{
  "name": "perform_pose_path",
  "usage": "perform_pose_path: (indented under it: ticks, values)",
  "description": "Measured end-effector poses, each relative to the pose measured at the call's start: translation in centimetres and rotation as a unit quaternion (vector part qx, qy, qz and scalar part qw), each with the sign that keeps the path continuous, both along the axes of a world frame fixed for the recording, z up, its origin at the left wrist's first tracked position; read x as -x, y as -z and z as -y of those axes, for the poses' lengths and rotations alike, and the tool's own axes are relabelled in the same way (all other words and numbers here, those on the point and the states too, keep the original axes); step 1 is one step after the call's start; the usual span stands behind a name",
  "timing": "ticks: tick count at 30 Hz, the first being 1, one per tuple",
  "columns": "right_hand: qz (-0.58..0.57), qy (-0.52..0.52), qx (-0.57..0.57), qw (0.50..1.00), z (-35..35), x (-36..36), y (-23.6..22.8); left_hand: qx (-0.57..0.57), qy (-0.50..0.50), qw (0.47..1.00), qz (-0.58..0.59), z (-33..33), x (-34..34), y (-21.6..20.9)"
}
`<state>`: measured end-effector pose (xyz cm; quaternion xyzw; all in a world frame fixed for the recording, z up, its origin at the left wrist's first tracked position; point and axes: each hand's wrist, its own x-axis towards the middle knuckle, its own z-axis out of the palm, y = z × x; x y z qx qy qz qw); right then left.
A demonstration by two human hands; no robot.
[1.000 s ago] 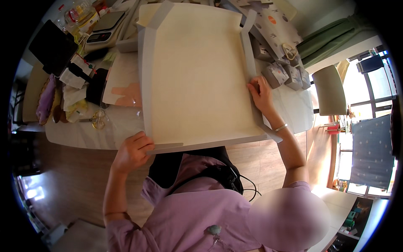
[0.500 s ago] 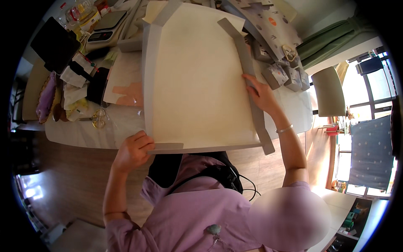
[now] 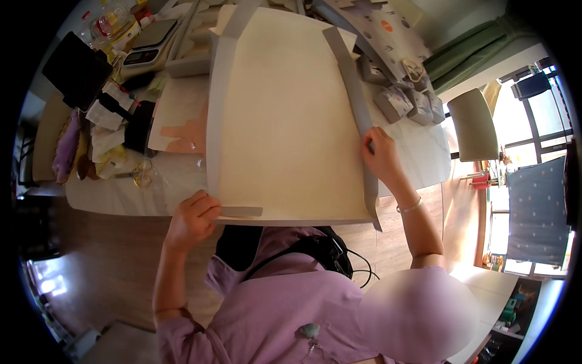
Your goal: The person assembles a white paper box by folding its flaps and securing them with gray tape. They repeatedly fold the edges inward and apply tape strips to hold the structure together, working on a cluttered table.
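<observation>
The left grip [image 3: 195, 215] covers the near left corner of the pale panel [image 3: 291, 127], and I can't make out its fingertips. The right grip [image 3: 382, 155] hides a stretch of the grey side strip [image 3: 347, 67]; its curled fingertips are unclear. Much of the worktop [image 3: 133, 197] lies out of sight beneath the panel, whose far left flap [image 3: 242, 21] runs off the top of the view. The patterned sheet [image 3: 376, 36] covers parts of the small boxes [image 3: 394, 104]. The scale's display [image 3: 140, 57] is too small to read. A round blur [image 3: 418, 315] masks part of the person; the black cable's [image 3: 368, 273] ends are hidden.
</observation>
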<state>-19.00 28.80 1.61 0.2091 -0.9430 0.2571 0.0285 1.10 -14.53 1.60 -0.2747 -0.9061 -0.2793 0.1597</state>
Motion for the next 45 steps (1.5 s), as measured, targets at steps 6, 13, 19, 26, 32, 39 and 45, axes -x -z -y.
perform_pose_path:
  ticks: [6,13,19,26,32,39,45]
  values:
    - [-0.018,-0.128,-0.042,0.991,-0.3,-4.6,-4.3,-0.011,-0.006,1.000,0.015,0.1,-0.4,0.0]
    - [0.250,0.011,0.027,0.968,-1.7,-5.2,-4.0,-0.005,0.006,1.000,-0.004,-0.3,-0.3,0.1]
    - [0.105,-0.008,-0.056,0.993,-1.7,-7.1,-4.1,0.001,0.010,1.000,0.003,-0.4,-0.2,-0.1]
    - [0.175,-0.163,-0.050,0.970,-4.3,-6.0,-4.5,-0.005,0.001,1.000,0.010,-0.5,-0.2,-0.1]
    - [0.270,-0.240,-0.140,0.922,-5.2,-7.0,-7.8,-0.013,-0.013,1.000,0.018,-0.4,-0.3,0.1]
    - [0.277,-0.159,-0.091,0.943,-4.8,-7.6,-6.9,-0.012,-0.014,1.000,0.012,-0.7,-0.3,0.0]
    - [0.213,-0.124,0.030,0.969,-5.1,-7.5,-4.2,-0.002,0.007,1.000,0.010,-0.4,-0.4,-0.1]
